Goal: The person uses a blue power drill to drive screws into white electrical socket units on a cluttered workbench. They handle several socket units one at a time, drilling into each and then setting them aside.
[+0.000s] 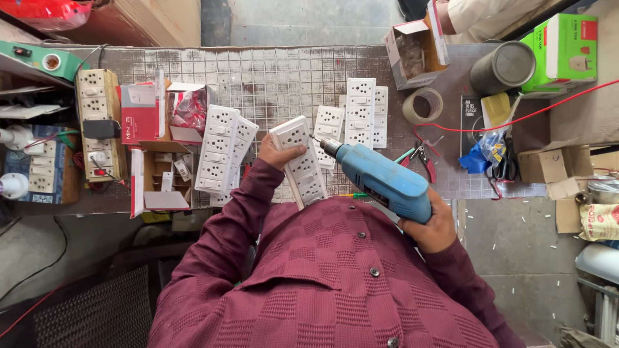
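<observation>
- Left hand, centre of the frame: clenched around the upper end of a white socket strip, thumb across the face, strip held tilted above the table edge.
- Right hand, right of centre and lower: wrapped around the grip of a blue electric drill.
- Drill bit: pointing up-left, tip at or touching the strip's side edge just right of the thumb; exact contact hard to tell from this height.
- Maroon knitted sleeves and shirt: filling the lower middle of the frame.
- Grid-patterned table: running across the upper half.
- More white socket strips: a stack left of the held one, another group above the drill.
- Roll of tape: upper right, near the group of strips.
- Red-handled pliers: just right of the drill body.
- Green box: far upper right, beside a grey cylinder.
- Red wire: trailing across the right side.
- Open cardboard box: top, right of centre.
- Wired-up socket board: far left.
</observation>
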